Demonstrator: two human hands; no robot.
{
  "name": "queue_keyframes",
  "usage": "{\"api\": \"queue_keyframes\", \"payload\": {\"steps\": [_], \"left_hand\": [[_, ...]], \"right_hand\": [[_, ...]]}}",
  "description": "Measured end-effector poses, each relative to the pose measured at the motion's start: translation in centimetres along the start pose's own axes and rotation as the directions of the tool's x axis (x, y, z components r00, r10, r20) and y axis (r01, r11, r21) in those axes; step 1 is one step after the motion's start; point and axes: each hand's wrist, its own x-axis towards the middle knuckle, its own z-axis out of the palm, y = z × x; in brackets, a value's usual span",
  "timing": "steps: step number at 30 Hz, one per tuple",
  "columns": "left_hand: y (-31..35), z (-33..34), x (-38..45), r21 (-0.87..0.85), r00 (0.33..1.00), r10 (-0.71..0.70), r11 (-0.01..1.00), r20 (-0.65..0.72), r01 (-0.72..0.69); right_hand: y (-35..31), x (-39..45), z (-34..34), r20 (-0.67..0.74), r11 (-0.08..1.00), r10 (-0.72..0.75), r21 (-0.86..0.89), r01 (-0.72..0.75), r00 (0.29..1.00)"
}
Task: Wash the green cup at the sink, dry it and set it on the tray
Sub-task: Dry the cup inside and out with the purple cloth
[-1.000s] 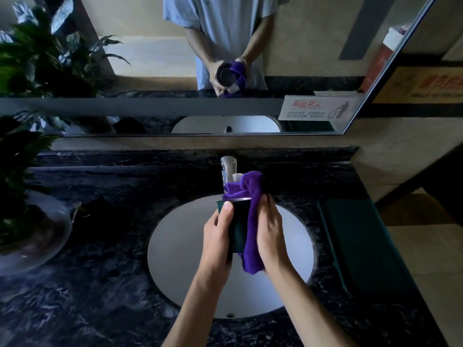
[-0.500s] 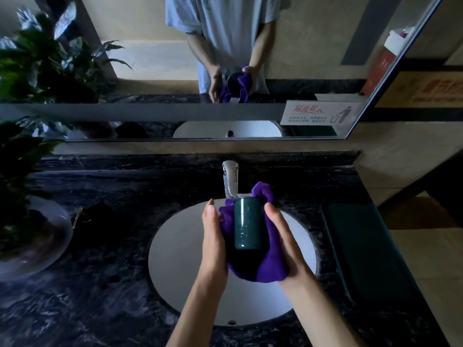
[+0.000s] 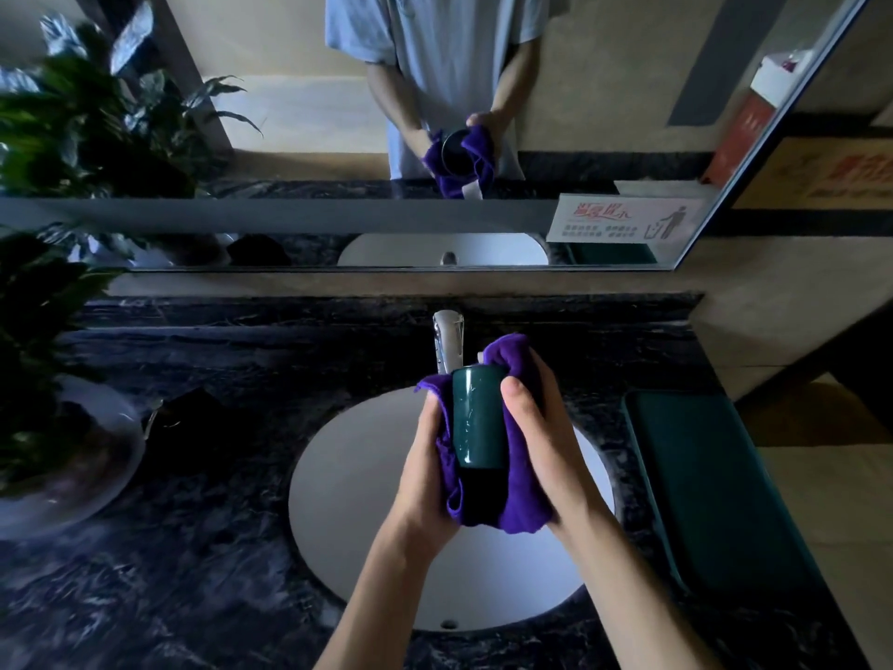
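Cup (image 3: pixel 477 418) over sink (image 3: pixel 348 476) | both my hands' fingers (image 3: pixel 519 403) clasp it through cloth (image 3: pixel 524 495) | tray (image 3: pixel 715 481) right, bare.

I am looking at a glossy dark green cup (image 3: pixel 477 418), smooth like glazed ceramic or hard plastic, catching small highlights. A soft, matt purple cloth (image 3: pixel 519 495) with a fuzzy nap is wrapping around it. The tap (image 3: pixel 447 345) is shining as polished metal. The sink (image 3: pixel 367 476) is showing a smooth white glazed surface. The counter (image 3: pixel 193 548) is looking like polished dark stone with pale veins. The tray (image 3: pixel 715 486) is appearing matt dark green.
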Motion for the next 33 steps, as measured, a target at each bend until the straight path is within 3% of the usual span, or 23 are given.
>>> {"api": "queue_keyframes", "payload": {"steps": [6,11,14,17,19,22,26,30,33], "left_hand": [[1.0,-0.3,-0.9,0.017,0.999,-0.022,1.0,0.035,0.021],[1.7,-0.7,-1.2,0.111,0.996,-0.01,0.994,0.089,0.0],[2.3,-0.7,-1.4,0.263,0.994,0.04,0.963,0.099,-0.065],[2.3,-0.9,-0.8,0.488,0.985,0.145,0.856,0.097,-0.174],[2.3,-0.7,-0.7,0.597,0.974,0.187,0.769,0.132,-0.228],[2.3,-0.3,-1.1,0.675,0.96,0.216,0.683,0.18,-0.28],[1.3,0.5,-2.0,0.71,0.949,0.187,0.631,0.254,-0.314],[0.0,0.5,-2.5,0.446,0.988,0.143,0.882,0.056,-0.153],[0.3,0.3,-2.3,0.321,0.991,0.106,0.938,0.082,-0.127]], "right_hand": [[-0.4,0.6,-1.2,0.076,0.915,-0.159,-0.363,0.176,0.984],[-3.0,1.5,-3.1,0.257,0.817,-0.067,-0.541,0.2,0.964],[-3.6,2.3,-4.2,0.326,0.697,-0.047,-0.667,0.265,0.944],[-3.5,2.7,-4.2,0.347,0.635,-0.111,-0.696,0.335,0.931],[-3.4,2.4,-3.4,0.336,0.69,-0.151,-0.638,0.342,0.93],[-3.1,2.0,-2.4,0.227,0.804,-0.035,-0.573,0.162,0.973],[-2.0,1.8,-1.0,0.06,0.748,-0.12,-0.651,0.13,0.991],[-2.4,1.8,0.7,0.013,0.649,-0.202,-0.747,0.144,0.979],[-3.3,2.2,0.0,0.107,0.794,-0.043,-0.6,0.099,0.993]]}}
